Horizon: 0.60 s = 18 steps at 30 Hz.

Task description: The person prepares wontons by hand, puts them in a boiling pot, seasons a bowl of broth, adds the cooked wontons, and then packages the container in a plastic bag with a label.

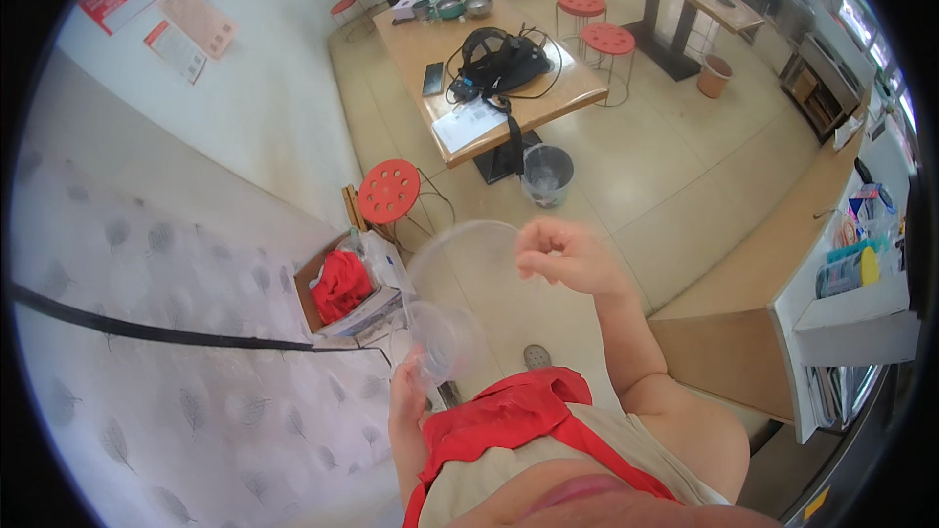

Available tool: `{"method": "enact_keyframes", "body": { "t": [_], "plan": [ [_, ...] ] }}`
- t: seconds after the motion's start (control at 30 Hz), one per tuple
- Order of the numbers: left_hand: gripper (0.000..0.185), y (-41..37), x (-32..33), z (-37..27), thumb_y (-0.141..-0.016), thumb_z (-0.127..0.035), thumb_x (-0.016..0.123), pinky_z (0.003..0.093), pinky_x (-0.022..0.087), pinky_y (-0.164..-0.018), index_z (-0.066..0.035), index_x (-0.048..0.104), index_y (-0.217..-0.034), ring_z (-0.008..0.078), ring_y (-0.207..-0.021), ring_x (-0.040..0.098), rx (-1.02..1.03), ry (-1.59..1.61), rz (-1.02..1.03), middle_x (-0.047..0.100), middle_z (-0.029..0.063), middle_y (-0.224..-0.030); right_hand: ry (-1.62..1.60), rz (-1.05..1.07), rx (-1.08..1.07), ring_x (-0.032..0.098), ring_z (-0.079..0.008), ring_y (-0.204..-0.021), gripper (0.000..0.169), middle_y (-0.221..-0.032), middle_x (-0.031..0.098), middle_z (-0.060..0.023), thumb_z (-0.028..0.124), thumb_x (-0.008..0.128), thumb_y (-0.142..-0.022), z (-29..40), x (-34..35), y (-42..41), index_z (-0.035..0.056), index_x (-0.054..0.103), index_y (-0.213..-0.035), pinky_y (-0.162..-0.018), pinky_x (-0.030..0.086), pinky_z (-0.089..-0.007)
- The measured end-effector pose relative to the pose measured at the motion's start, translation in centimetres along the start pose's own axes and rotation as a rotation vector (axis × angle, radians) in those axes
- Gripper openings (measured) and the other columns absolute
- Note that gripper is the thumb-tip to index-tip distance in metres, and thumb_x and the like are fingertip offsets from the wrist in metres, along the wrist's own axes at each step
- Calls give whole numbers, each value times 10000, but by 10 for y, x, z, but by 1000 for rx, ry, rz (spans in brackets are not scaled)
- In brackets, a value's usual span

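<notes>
Low in front of my body, my left hand (412,381) is closed around a clear plastic container (433,345), blurred by motion. Above and to the right, my right hand (561,257) is raised with its fingers curled. A clear, round, thin-rimmed plastic piece (469,257), perhaps a lid or bag, reaches up to its fingertips; blur hides its exact shape. A red apron (506,411) covers my front.
A cardboard box (312,293) with red cloth stands by the wall at left, near a red stool (389,191). Ahead is a wooden table (579,92) bearing a black bag (506,62), with a bin (547,174) beneath its edge. A wooden counter (733,264) runs along the right.
</notes>
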<state>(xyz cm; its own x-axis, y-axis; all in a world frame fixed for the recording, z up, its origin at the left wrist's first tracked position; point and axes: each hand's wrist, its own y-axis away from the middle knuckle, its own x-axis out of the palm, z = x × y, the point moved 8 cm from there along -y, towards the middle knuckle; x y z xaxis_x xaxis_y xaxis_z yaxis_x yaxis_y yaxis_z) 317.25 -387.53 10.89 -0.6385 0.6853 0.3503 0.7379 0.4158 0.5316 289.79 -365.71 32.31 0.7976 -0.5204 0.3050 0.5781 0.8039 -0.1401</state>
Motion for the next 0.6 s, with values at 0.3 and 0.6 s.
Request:
{"method": "enact_keyframes", "body": {
  "t": [0.3, 0.6],
  "plan": [
    [548, 19, -55, -45, -980, -307, 401, 404, 179, -1123, -14, 314, -1434, 208, -1386, 266, 125, 7, -83, 333, 74, -1490, -128, 75, -17, 528, -87, -665, 57, -743, 577, -25, 87, 571, -891, -65, 43, -48, 52, 566, -936, -629, 430, -252],
    [487, 36, -276, -198, -928, -210, 407, 339, 221, -1116, -41, 432, -1384, 177, -1359, 321, 320, -395, -276, 422, 59, -1438, -139, -16, 204, 519, -134, -816, 133, -863, 550, -37, 153, 500, -964, -142, 104, -99, 50, 525, -1045, -736, 421, -302]
  ]
}}
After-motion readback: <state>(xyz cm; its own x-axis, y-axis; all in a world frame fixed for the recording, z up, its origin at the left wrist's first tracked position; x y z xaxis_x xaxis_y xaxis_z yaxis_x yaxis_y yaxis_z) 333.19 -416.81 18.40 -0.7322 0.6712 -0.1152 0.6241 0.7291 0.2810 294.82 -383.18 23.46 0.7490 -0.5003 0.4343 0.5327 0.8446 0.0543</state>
